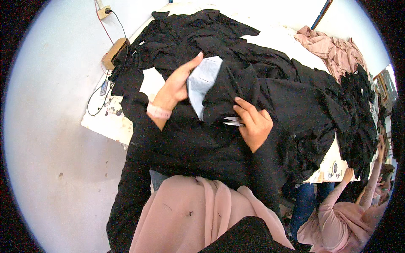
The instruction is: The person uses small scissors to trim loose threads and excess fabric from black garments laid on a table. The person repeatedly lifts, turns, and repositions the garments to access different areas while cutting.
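A black garment is spread in front of me, part of it lifted between my hands. My left hand grips its edge, where a pale blue-grey panel with short dark stitch marks faces up. The thumb lies along the panel's upper left side, and the other fingers are mostly hidden behind it. My right hand is closed around small metal snips, whose blades point left and stand slightly apart. Its index finger touches the black cloth above the blades. The snips' handle is hidden in the palm.
More black garments are heaped across the white table. A pink cloth pile lies at the far right. Cables run to a brown box by the left wall. A co-worker in pink works at lower right.
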Demonstrator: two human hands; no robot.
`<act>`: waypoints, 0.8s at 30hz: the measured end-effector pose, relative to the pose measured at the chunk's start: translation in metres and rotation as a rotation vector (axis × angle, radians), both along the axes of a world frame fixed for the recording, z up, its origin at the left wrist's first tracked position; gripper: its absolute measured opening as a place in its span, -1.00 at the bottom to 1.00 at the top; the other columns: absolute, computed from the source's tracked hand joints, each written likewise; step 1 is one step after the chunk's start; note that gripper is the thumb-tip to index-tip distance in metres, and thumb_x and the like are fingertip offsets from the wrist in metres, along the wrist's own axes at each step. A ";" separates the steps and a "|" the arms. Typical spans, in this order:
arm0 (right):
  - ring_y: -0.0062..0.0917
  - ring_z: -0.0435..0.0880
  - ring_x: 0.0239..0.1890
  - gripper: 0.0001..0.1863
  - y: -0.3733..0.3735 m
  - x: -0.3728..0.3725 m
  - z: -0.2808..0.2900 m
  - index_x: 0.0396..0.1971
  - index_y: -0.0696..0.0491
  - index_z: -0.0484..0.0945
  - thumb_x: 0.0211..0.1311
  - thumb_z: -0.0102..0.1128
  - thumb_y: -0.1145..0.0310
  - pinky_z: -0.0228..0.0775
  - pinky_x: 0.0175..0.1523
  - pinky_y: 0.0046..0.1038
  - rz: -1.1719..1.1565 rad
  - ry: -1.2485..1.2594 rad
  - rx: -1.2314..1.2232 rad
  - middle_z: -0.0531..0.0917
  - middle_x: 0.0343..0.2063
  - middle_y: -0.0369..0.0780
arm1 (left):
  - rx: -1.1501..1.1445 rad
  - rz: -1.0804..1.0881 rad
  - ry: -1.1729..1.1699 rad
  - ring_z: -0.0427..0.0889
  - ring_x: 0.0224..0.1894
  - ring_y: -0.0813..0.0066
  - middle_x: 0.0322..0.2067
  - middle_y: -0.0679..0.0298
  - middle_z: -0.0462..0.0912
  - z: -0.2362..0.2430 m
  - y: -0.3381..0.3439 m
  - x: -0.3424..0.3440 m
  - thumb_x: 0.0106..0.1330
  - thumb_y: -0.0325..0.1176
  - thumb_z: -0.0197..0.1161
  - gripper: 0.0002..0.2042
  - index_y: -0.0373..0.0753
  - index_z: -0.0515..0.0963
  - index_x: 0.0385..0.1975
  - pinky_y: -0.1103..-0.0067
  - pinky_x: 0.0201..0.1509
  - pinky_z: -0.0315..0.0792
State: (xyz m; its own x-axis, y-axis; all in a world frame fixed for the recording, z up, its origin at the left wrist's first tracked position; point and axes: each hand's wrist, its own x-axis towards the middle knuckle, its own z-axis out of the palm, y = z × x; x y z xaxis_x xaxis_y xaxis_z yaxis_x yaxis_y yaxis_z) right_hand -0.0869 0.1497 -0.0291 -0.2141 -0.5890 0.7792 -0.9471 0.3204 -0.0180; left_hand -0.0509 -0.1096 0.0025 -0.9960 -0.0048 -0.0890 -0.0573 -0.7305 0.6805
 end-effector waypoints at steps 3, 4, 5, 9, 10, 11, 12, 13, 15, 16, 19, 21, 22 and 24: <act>-0.47 0.66 -0.39 -0.60 0.013 0.008 0.008 -0.20 -0.03 0.64 -0.17 0.24 0.57 0.39 -0.33 -0.47 -0.001 -0.330 0.092 0.70 -0.01 -0.38 | 0.070 0.041 0.080 0.63 0.11 0.37 0.11 0.16 0.62 -0.009 0.035 0.027 0.57 0.01 -0.09 -0.48 -0.34 0.45 0.21 0.41 0.28 0.46; -0.43 0.67 -0.37 -0.59 0.015 0.011 0.011 -0.21 -0.03 0.64 -0.18 0.23 0.59 0.42 -0.30 -0.47 0.017 -0.452 0.109 0.70 -0.01 -0.37 | 0.099 0.036 0.093 0.62 0.13 0.37 0.13 0.17 0.61 -0.013 0.046 0.034 0.58 0.00 -0.11 -0.47 -0.35 0.43 0.23 0.42 0.30 0.44; -0.43 0.67 -0.38 -0.59 0.016 0.014 0.016 -0.19 -0.01 0.63 -0.16 0.23 0.61 0.47 -0.21 -0.50 0.104 -0.579 0.000 0.71 -0.13 -0.31 | 0.087 0.047 0.116 0.61 0.14 0.38 0.14 0.17 0.60 -0.015 0.052 0.040 0.58 0.00 -0.13 -0.47 -0.36 0.41 0.24 0.43 0.31 0.43; -0.54 0.59 -0.31 -0.59 0.026 0.033 0.036 -0.09 0.10 0.58 -0.04 0.32 0.52 0.41 -0.12 -0.54 0.149 -0.905 -0.278 0.60 -0.37 -0.24 | -0.025 0.089 0.106 0.56 0.21 0.37 0.18 0.17 0.56 -0.021 0.071 0.056 0.59 0.01 -0.17 -0.46 -0.34 0.38 0.28 0.42 0.35 0.38; -0.48 0.60 -0.28 -0.60 0.025 0.037 0.040 -0.09 0.13 0.55 -0.02 0.34 0.53 0.40 -0.10 -0.52 0.155 -0.920 -0.340 0.62 -0.35 -0.20 | -0.059 0.091 0.123 0.54 0.23 0.35 0.20 0.19 0.55 -0.021 0.073 0.058 0.59 0.02 -0.18 -0.45 -0.31 0.36 0.30 0.40 0.37 0.35; -0.47 0.61 -0.29 -0.63 0.023 0.038 0.044 -0.11 0.12 0.56 0.01 0.36 0.52 0.39 -0.14 -0.51 0.113 -0.855 -0.322 0.63 -0.35 -0.20 | -0.067 0.086 0.132 0.52 0.25 0.34 0.21 0.17 0.53 -0.022 0.077 0.060 0.60 0.01 -0.19 -0.46 -0.32 0.36 0.30 0.39 0.38 0.34; -0.46 0.62 -0.31 -0.66 0.020 0.039 0.046 -0.14 0.11 0.57 0.03 0.38 0.52 0.37 -0.18 -0.49 0.058 -0.784 -0.289 0.65 -0.34 -0.20 | -0.116 0.102 0.143 0.52 0.25 0.34 0.21 0.16 0.53 -0.022 0.080 0.062 0.59 0.02 -0.19 -0.45 -0.33 0.35 0.30 0.39 0.38 0.33; -0.45 0.63 -0.32 -0.67 0.017 0.039 0.048 -0.15 0.10 0.58 0.04 0.40 0.51 0.36 -0.22 -0.48 0.032 -0.683 -0.270 0.66 -0.33 -0.20 | -0.153 0.106 0.191 0.52 0.25 0.35 0.21 0.16 0.53 -0.024 0.084 0.064 0.59 0.03 -0.18 -0.44 -0.33 0.34 0.30 0.39 0.39 0.33; -0.43 0.65 -0.34 -0.70 0.009 0.038 0.051 -0.17 0.08 0.60 0.05 0.42 0.50 0.32 -0.29 -0.45 -0.018 -0.479 -0.231 0.68 -0.32 -0.21 | -0.107 0.097 0.298 0.53 0.21 0.49 0.15 0.19 0.57 -0.028 0.091 0.068 0.58 -0.02 -0.10 -0.46 -0.41 0.40 0.23 0.52 0.33 0.34; -0.43 0.66 -0.35 -0.69 0.005 0.038 0.051 -0.17 0.08 0.60 0.05 0.43 0.50 0.31 -0.31 -0.44 -0.030 -0.419 -0.219 0.68 -0.32 -0.22 | -0.076 0.096 0.324 0.53 0.20 0.50 0.15 0.20 0.57 -0.031 0.093 0.069 0.58 -0.02 -0.08 -0.47 -0.40 0.39 0.24 0.53 0.32 0.35; -0.43 0.66 -0.38 -0.69 -0.002 0.041 0.051 -0.17 0.10 0.62 0.04 0.44 0.51 0.31 -0.32 -0.43 -0.045 -0.328 -0.193 0.69 -0.33 -0.22 | -0.069 0.075 0.399 0.53 0.17 0.56 0.12 0.24 0.58 -0.039 0.097 0.071 0.56 -0.03 -0.01 -0.48 -0.37 0.38 0.25 0.56 0.28 0.37; -0.42 0.65 -0.40 -0.70 -0.005 0.046 0.051 -0.18 0.15 0.63 0.05 0.44 0.53 0.38 -0.27 -0.47 -0.028 -0.380 -0.196 0.68 -0.37 -0.18 | -0.132 0.074 0.404 0.52 0.15 0.61 0.10 0.27 0.59 -0.041 0.096 0.072 0.55 -0.04 0.01 -0.50 -0.34 0.38 0.25 0.59 0.25 0.37; -0.42 0.64 -0.41 -0.71 -0.005 0.048 0.050 -0.18 0.17 0.63 0.05 0.44 0.54 0.41 -0.24 -0.48 -0.016 -0.407 -0.194 0.68 -0.38 -0.16 | -0.186 0.071 0.407 0.51 0.13 0.63 0.09 0.28 0.59 -0.042 0.095 0.072 0.55 -0.05 0.01 -0.50 -0.34 0.38 0.25 0.60 0.23 0.36; -0.46 0.65 -0.40 -0.71 -0.006 0.049 0.048 -0.16 0.20 0.63 0.07 0.43 0.55 0.44 -0.22 -0.50 0.003 -0.454 -0.217 0.69 -0.36 -0.16 | -0.308 0.050 0.392 0.49 0.10 0.66 0.07 0.32 0.59 -0.041 0.095 0.072 0.55 -0.06 0.01 -0.51 -0.33 0.39 0.26 0.63 0.19 0.36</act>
